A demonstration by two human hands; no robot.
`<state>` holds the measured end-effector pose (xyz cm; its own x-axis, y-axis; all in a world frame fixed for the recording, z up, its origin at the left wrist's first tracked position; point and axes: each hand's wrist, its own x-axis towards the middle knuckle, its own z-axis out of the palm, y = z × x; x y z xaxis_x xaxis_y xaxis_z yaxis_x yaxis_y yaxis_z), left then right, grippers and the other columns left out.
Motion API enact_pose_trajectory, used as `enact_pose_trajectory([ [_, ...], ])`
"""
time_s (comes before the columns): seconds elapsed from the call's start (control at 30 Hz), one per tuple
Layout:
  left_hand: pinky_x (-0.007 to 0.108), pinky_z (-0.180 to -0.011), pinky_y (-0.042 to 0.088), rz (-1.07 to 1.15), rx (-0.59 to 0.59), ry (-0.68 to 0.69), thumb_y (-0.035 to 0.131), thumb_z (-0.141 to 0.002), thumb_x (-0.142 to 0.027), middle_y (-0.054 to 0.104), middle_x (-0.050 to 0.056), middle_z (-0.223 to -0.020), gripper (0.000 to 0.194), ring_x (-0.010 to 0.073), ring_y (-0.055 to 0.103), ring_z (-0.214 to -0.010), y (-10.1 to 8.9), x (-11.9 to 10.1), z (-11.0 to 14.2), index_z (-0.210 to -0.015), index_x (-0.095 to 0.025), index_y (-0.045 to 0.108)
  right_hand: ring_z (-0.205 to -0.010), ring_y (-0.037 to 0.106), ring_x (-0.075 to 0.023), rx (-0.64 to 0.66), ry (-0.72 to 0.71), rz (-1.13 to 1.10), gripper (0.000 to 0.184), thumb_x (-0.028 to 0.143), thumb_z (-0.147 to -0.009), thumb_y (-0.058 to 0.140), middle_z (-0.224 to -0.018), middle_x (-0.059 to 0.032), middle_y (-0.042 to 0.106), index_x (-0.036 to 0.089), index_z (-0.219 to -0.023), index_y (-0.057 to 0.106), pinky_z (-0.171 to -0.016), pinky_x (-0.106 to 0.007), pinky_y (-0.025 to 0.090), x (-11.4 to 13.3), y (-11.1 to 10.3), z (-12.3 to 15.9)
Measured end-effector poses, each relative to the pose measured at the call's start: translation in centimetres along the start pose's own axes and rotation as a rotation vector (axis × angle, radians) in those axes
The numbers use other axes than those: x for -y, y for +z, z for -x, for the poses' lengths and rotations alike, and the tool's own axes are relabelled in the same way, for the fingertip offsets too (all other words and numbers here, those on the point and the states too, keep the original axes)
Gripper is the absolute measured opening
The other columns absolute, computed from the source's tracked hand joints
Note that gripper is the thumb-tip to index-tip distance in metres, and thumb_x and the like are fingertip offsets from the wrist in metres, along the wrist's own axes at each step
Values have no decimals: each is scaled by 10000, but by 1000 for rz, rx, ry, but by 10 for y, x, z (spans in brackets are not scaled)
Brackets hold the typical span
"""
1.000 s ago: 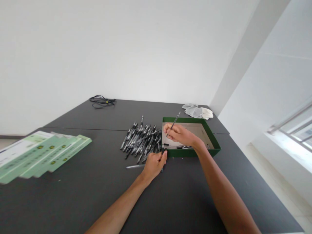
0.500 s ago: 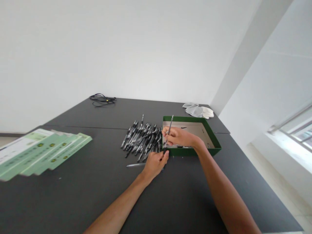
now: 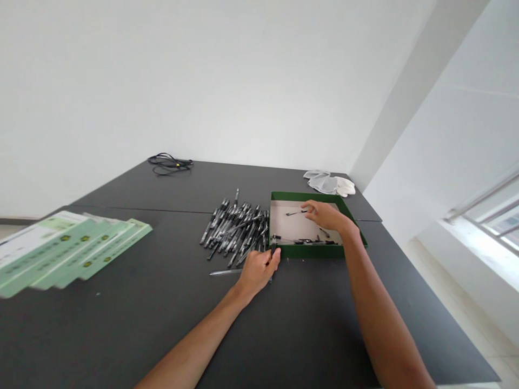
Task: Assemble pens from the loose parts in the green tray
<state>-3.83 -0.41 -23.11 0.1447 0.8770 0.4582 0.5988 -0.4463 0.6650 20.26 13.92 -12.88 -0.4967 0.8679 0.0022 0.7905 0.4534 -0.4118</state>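
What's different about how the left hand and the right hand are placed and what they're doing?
The left hand is curled around a pen; whether the right hand grips the thin piece by its fingertips is unclear. The left hand is outside the box, near its front left corner; the right hand is over its inside. Both hands are bare.

The left hand (image 3: pixel 258 272) partly hides its pen (image 3: pixel 273 246).
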Motion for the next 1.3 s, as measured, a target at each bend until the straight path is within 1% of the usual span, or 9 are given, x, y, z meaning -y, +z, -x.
enact_pose_trajectory([
  [0.07, 234, -545, 378, 4, 9, 8, 384, -1072, -424, 594, -14, -471, 600, 98, 570, -445, -1, -2, 0, -546, -194, 558, -1265, 623, -275, -8, 24, 52, 397, 139, -951, 572, -1351, -191, 671, 117, -1343, 634, -1111, -399, 429, -15, 14, -10],
  [0.17, 237, -557, 392, 10, 30, 17, 367, -1077, -436, 595, -12, -477, 606, 104, 572, -453, -2, -3, 0, -553, -198, 557, -1453, 476, -291, 40, 5, 88, 484, 109, -922, 595, -1536, -192, 535, 130, -1405, 614, -1217, -419, 332, -21, 39, -23],
  [0.3, 235, -542, 391, 26, 52, 12, 357, -1080, -440, 600, -11, -487, 606, 107, 567, -454, -2, -5, 0, -567, -198, 570, -1516, 392, -292, 108, -30, 116, 612, 129, -924, 584, -1635, -188, 396, 147, -1530, 498, -1232, -454, 327, -18, 60, -30],
  [0.53, 227, -538, 376, 55, 75, 26, 390, -1069, -398, 610, -10, -505, 564, 103, 567, -459, 1, -4, 1, -576, -192, 569, -1507, 405, -239, 157, -102, 126, 704, 53, -879, 560, -1634, -168, 412, 113, -1570, 440, -1239, -332, 317, -3, 71, -34],
  [0.7, 224, -548, 385, 59, 73, 15, 376, -1074, -405, 613, -7, -512, 573, 104, 581, -472, -1, -3, -1, -579, -189, 568, -1287, 609, -274, 145, -3, 164, 526, 25, -884, 607, -1407, -215, 620, 101, -1404, 610, -1128, -396, 448, -10, 68, -40],
  [0.8, 226, -545, 379, 40, 65, 8, 366, -1077, -428, 609, -8, -507, 594, 102, 572, -465, -1, -3, -1, -573, -187, 570, -1146, 663, -256, 183, 100, 194, 317, 191, -949, 672, -1281, -152, 673, 135, -1261, 670, -1006, -440, 541, -19, 68, -40],
  [0.93, 230, -554, 377, 30, 59, 4, 364, -1078, -439, 598, -10, -498, 608, 103, 565, -463, 0, 0, 0, -562, -187, 565, -1076, 672, -229, 222, 179, 190, 358, 384, -991, 648, -1272, -101, 653, 164, -1273, 631, -906, -442, 590, -24, 65, -35],
  [1.17, 253, -564, 398, -15, 43, 38, 371, -1078, -424, 548, -5, -512, 576, 124, 533, -497, -3, -3, 0, -569, -201, 521, -916, 694, -179, 138, 112, 78, 217, 145, -917, 596, -1014, -78, 761, 156, -1090, 726, -846, -266, 506, -28, 25, -17],
  [1.3, 329, -856, 500, -74, -76, 218, 411, -1069, -340, 716, 93, -932, 363, 205, 630, -914, -15, -14, -5, -871, -171, 665, -733, 671, -152, 122, 97, 8, 371, 111, -944, 413, -843, -47, 749, 133, -1194, 686, -719, -249, 491, -38, 6, -6],
])
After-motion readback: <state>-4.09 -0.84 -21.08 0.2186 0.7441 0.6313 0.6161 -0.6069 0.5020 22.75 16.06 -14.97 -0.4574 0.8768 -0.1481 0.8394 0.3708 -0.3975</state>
